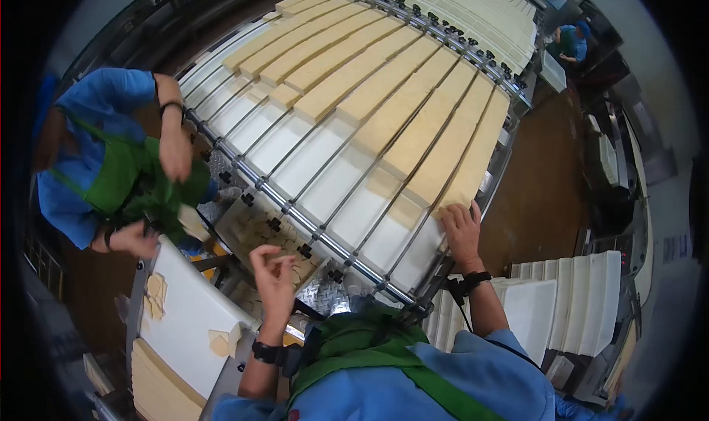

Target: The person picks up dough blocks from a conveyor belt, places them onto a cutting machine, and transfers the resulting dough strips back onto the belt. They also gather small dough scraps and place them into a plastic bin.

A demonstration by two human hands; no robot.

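Observation:
Long pale yellow slabs [402,89], perhaps dough, lie side by side on a white conveyor [292,144], with thin metal rods running between them. My right hand [461,233] is at the near end of the rightmost slab [473,159], its fingers bent over that end. My left hand [275,288] is raised off the conveyor's near-left corner, fingers loosely bent and apart. Whether a small scrap lies against its fingertips is hard to make out. Below and behind it, a bin [240,233] contains pale offcuts.
At left, a co-worker in a green apron [122,166] has blurred hands over a white side belt [181,288] with cut pieces [155,295]. Stacked white trays [583,303] stand at right. A metal bar [295,207] crosses the conveyor's near end. Another person [572,44] is far right.

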